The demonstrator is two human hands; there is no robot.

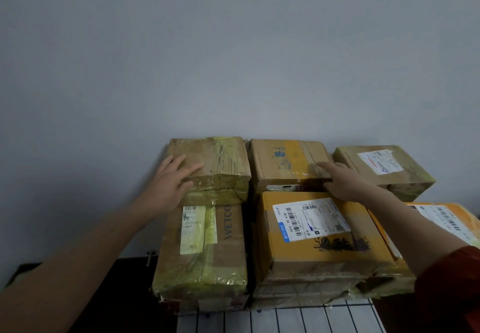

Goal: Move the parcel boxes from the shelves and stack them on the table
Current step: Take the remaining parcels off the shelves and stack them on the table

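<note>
Several taped cardboard parcel boxes stand stacked against a grey wall. My left hand (171,182) lies flat, fingers straight, on the near left corner of the back left box (220,161), which sits on top of the long box with the WETCO print (205,244). My right hand (342,180) reaches to the near right edge of the back middle box (283,161), fingers extended on its top, thumb down at the front edge. In front of it lies a yellow box with a white shipping label (319,234).
A box with a white label (384,169) stands at the back right, an orange one (446,218) at the right edge. The boxes rest on a surface with a white grid pattern (298,319). Dark furniture (130,280) lies at the lower left.
</note>
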